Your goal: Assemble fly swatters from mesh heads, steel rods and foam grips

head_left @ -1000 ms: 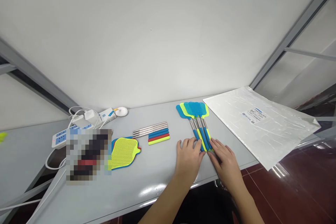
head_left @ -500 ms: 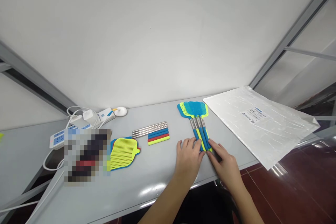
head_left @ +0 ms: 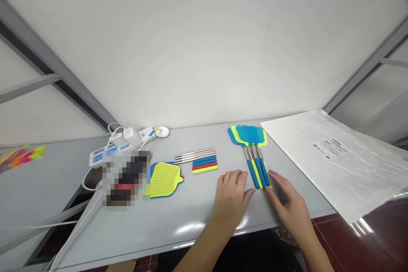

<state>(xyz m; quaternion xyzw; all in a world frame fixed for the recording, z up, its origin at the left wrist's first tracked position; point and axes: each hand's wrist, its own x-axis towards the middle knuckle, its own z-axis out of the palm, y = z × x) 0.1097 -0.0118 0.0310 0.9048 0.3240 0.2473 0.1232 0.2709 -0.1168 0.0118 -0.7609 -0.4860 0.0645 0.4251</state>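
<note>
Several fly swatters (head_left: 253, 159) with blue and yellow heads and grips lie side by side on the grey table, their heads overlapping. My left hand (head_left: 232, 195) rests just left of the grips, fingers apart and holding nothing. On the other side, my right hand (head_left: 288, 199) is open, its thumb and fingertips beside the grip ends; whether they touch is hard to tell. Further left lie metal rods (head_left: 195, 155) with blue, red and yellow grips (head_left: 205, 165). A stack of loose swatter heads (head_left: 165, 179), yellow on top, sits left of those.
A white plastic mailing bag (head_left: 306, 148) with a label covers the table's right side. At the left are a power strip (head_left: 98, 157), white chargers and cables, and a blurred-out object (head_left: 126, 182). Colourful items (head_left: 25, 156) lie on a neighbouring table. A wall stands behind.
My left hand has come off the swatter grips and opened to their left. My right hand has eased slightly away. The view has turned left.
</note>
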